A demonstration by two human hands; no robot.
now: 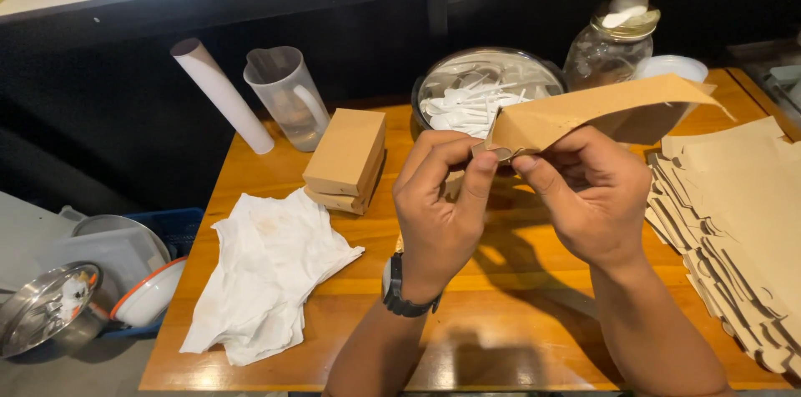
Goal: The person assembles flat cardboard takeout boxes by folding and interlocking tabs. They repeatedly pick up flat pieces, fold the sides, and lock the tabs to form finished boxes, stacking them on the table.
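Below the wooden worktop [250, 339], at far left, a steel bowl [46, 307], a white bowl with an orange rim [150, 293] and a grey tray [113, 251] sit low beside a blue crate [179, 226]. On the worktop's left part lies a crumpled white cloth [267, 276], stained in places. Behind it a white tube [221, 95] leans against the dark wall, and just beside that stands a clear plastic jug [288, 97]. Two flat brown boxes [346, 159] are stacked near the jug, touching the cloth's far edge.

Toward the middle, the left hand [438, 205], with a black watch [400, 288] on its wrist, is raised above the worktop; its grip is narrow, thumb and forefinger pinched on the near corner of a brown paper sheet [584, 109]. The right hand [588, 193] meets it at the same corner, its grip likewise closed on the paper's folded edge. The sheet is held in the air and stretches away to the right, partly folded.

Behind the hands a round metal pot [534, 67] holds white plastic spoons [467, 105]. Right of it stands a glass jar [605, 51] with a gold lid, and a white bowl [672, 67] shows just beyond. At far right a fanned stack of brown paper sheets [743, 230] lies on the worktop.
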